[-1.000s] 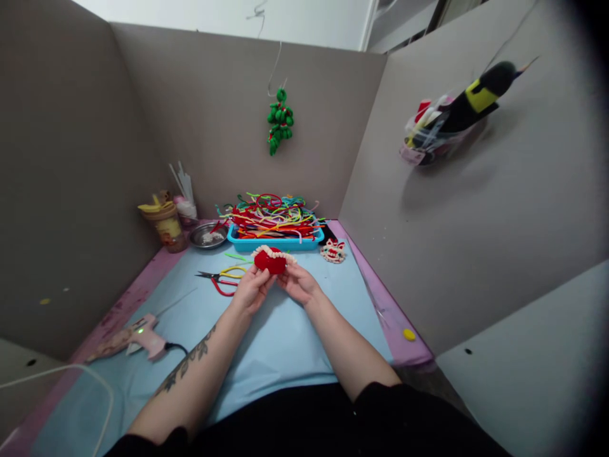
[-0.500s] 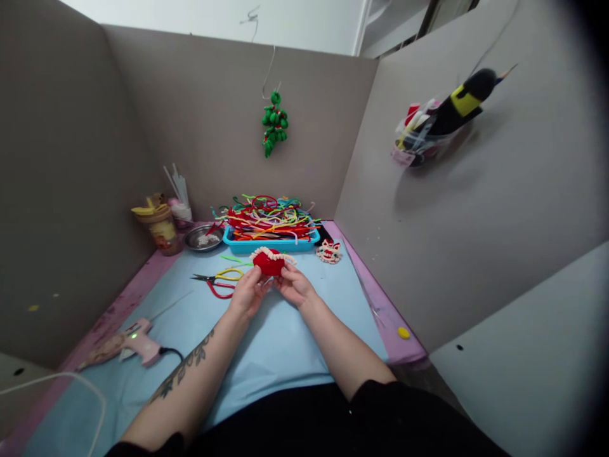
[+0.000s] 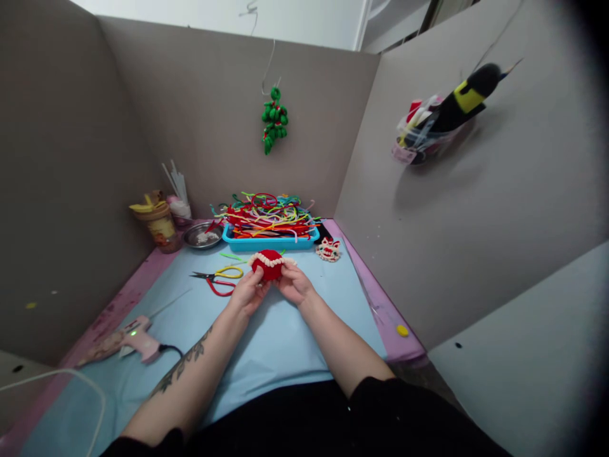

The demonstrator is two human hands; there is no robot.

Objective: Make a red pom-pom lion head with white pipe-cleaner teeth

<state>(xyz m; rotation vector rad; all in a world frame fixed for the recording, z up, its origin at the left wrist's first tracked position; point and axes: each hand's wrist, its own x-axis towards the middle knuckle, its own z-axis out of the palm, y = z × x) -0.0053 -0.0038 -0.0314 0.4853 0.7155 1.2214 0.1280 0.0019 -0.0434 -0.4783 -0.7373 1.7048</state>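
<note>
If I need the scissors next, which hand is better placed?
Likely the left hand: the scissors lie just beside it, handles toward it. The right hand is farther, across the red piece that both hands hold, and could perhaps support it alone.

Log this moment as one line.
left hand: holding red piece with cream trim | right hand: holding its opposite side | scissors: on blue cover | glue gun: green light on

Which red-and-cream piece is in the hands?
The red piece with a wavy cream strip, between left hand and right hand; the other piece lies on the blue cloth.
</note>
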